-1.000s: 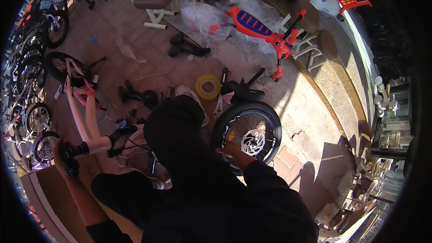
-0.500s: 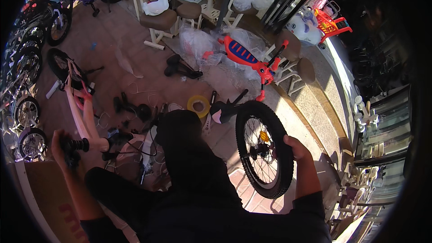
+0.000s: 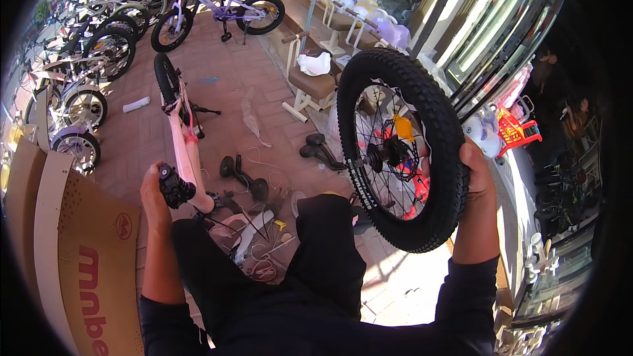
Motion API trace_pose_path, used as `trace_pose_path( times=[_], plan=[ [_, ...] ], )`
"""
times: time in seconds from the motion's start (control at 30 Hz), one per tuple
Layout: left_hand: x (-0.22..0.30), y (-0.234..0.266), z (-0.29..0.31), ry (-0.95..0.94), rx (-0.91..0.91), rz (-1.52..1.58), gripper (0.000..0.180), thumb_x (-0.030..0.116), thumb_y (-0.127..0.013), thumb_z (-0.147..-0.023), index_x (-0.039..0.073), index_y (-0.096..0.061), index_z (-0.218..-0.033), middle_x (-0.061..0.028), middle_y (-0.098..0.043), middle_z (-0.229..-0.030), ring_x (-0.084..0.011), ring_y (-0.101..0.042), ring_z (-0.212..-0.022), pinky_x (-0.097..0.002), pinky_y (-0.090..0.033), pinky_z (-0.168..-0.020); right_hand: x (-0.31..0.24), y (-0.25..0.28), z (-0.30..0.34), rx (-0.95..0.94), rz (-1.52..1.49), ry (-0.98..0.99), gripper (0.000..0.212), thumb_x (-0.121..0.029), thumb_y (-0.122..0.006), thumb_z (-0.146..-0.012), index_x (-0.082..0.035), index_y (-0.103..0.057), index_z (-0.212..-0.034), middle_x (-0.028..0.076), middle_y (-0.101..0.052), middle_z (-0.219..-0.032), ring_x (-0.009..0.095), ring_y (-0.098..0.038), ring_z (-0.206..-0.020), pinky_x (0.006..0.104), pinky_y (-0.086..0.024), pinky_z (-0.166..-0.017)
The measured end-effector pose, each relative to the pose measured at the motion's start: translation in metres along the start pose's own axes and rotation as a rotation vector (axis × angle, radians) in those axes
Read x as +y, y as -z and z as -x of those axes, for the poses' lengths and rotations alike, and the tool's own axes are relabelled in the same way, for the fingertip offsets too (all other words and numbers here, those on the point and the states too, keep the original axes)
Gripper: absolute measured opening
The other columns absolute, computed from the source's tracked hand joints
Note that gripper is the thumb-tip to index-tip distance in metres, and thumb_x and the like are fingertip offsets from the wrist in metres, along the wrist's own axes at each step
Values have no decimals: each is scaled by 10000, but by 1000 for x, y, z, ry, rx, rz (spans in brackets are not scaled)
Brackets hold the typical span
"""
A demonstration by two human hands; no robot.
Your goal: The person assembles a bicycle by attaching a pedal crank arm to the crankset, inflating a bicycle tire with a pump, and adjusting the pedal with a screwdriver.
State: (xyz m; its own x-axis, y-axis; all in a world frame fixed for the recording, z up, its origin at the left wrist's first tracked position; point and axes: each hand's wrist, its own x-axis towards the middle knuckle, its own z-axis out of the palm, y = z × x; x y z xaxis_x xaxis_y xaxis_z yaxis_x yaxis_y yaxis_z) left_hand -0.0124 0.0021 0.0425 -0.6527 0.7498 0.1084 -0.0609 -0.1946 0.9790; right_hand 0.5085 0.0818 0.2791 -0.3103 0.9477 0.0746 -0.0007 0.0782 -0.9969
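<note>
My right hand (image 3: 476, 175) grips a bicycle wheel (image 3: 455, 138) by its knobby black tyre and holds it up on the right. A brake disc (image 3: 393, 153) and a yellow tag (image 3: 403, 128) show among its spokes. On the left, my left hand (image 3: 155, 199) is closed around a black ribbed bicycle part (image 3: 175, 186) at the near end of a pink bike frame (image 3: 186, 158). The frame leans away from me, with its far wheel (image 3: 166, 79) on the paving. Whether the black part is fixed to the frame, I cannot tell.
A cardboard box (image 3: 99, 250) stands at my left. Black pedal-like parts (image 3: 244, 178), cables (image 3: 264, 267) and plastic wrap (image 3: 249, 118) lie on the paving. Parked bikes (image 3: 109, 49) line the far left, a lilac bike (image 3: 221, 6) the back. Brown-seated stools (image 3: 313, 84) stand by the glass doors.
My view has tilted up, showing more bikes and the box. The wheel has risen in my right hand and now covers the red ride-on toy. My left hand stays at the pink frame's near end.
</note>
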Motion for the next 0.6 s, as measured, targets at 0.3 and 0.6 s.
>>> trace_pose_path(
  times=[0.3, 0.6],
  plan=[
    [10, -13, 31, -35, -88, -40, 682, 327, -537, -1029, -86, -304, -1520, -140, -483, -1447, -176, -488, -1284, -282, -372, -1080, -48, -85, -99, -242, -296, 142, 645, -558, -480, -989, 54, -623, -1137, 206, -690, -923, 236, -724, -719, 347, -643, -517],
    [-30, 7, 25, 222, -147, 643, 629, 502, -319, -1066, 8, -420, -1441, -116, -560, -1403, -193, -556, -1250, -356, -414, -1069, -71, -174, -113, -355, -465, 201, 649, -536, -467, -983, 83, -643, -1075, 221, -698, -860, 290, -713, -669, 388, -638, -559]
  ],
)
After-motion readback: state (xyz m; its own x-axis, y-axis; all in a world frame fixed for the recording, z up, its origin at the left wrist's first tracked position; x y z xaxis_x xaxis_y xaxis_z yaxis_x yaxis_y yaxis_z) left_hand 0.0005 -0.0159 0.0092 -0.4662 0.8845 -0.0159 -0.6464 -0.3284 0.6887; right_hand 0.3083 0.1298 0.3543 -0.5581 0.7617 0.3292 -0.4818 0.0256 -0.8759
